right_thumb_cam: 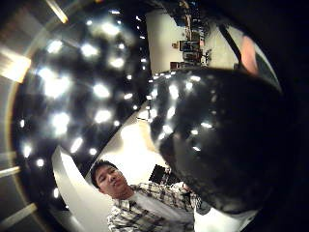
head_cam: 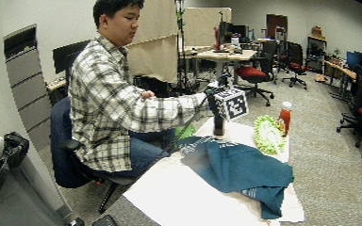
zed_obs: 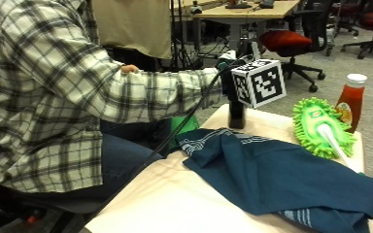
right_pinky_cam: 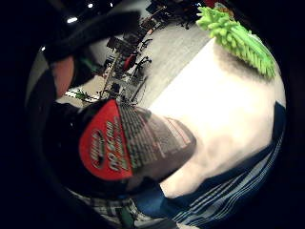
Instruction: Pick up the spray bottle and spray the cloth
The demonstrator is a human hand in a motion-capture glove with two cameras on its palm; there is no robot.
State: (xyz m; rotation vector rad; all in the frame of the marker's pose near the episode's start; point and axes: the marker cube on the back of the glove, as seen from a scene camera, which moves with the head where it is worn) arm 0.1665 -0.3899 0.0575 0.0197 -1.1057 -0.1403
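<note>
1. A person in a plaid shirt sits at a table (zed_obs: 174,204) covered with a pale sheet, reaching the right hand (zed_obs: 228,80) out over its far end.
2. The gloved right hand is at the upper part of a dark spray bottle (zed_obs: 237,114), which stands upright on the table near the far edge. The palm views show the bottle filling much of the frame, with its red and black label (right_pinky_cam: 107,143) close to the palm.
3. Whether the fingers are closed around the bottle cannot be told; the marker on the hand hides them in the outside views.
4. A dark blue cloth (zed_obs: 283,179) with pale stripes lies rumpled across the middle of the table, just beside the bottle's base.
5. A bright green duster mop head (zed_obs: 319,126) lies beyond the cloth, near a red ketchup bottle (zed_obs: 351,104) with a white cap.
</note>
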